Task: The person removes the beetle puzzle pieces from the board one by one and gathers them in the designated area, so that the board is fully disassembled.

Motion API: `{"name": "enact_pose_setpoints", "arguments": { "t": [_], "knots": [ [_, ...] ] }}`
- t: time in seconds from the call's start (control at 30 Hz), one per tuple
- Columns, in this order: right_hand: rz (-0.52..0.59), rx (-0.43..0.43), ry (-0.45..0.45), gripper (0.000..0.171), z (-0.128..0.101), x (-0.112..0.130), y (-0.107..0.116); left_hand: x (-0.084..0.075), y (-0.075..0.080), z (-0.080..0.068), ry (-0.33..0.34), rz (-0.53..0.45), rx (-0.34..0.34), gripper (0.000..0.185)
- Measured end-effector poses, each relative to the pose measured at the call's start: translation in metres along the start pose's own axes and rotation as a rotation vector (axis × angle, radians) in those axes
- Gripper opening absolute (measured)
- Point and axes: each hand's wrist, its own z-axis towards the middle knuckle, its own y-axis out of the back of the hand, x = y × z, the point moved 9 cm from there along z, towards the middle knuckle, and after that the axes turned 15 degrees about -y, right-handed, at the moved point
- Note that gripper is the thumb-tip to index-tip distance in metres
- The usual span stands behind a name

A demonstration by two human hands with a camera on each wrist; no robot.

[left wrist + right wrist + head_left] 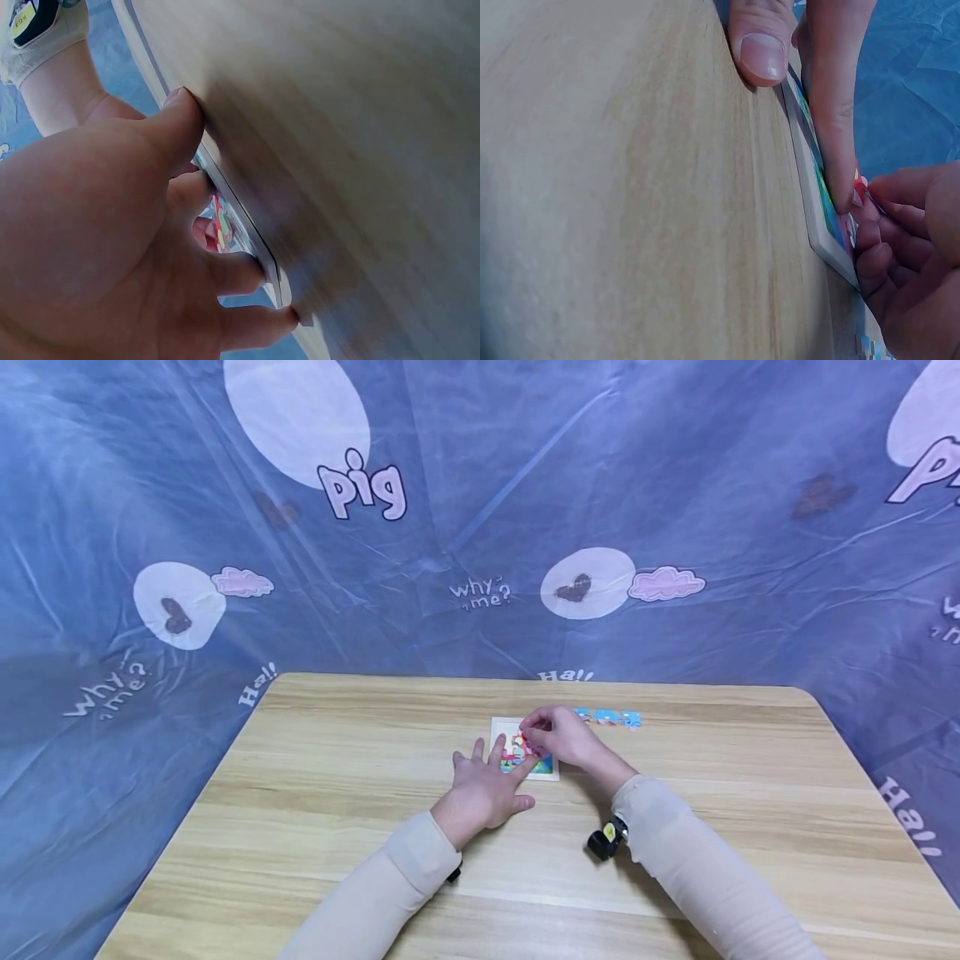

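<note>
A small jigsaw puzzle board [496, 725] with a pale rim lies on the table, partly filled with a colourful picture. Over its near left side spreads my left hand [483, 785], fingers splayed, with fingertips at the board and its rim. My right hand [566, 739] is at the far right of the board. Between its thumb and fingers it pinches a red puzzle piece [859, 189], close over the picture and beside a finger of the left hand. Both hands hide much of the picture.
Several loose blue puzzle pieces [630, 719] lie in a row behind and to the right of the board, partly hidden by the right hand. The wooden table [360, 827] ends at a blue printed cloth [420, 635] at the back and sides.
</note>
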Motion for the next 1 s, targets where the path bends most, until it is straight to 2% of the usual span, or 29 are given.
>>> {"name": "enact_pose_setpoints", "arguments": {
  "t": [0.33,0.67,1.0],
  "knots": [
    [0.014,-0.013,0.031,0.014,-0.005,0.003,-0.005,0.0,-0.004,-0.002,-0.013,0.01,0.003,0.067],
    [0.122,0.015,-0.023,0.015,-0.007,-0.002,-0.005,0.0,-0.008,-0.003,-0.011,0.019,0.003,0.067],
    [0.06,-0.092,0.016,0.019,-0.009,0.0,0.006,0.0,-0.006,-0.004,-0.016,0.013,-0.012,0.067]
  ]
}}
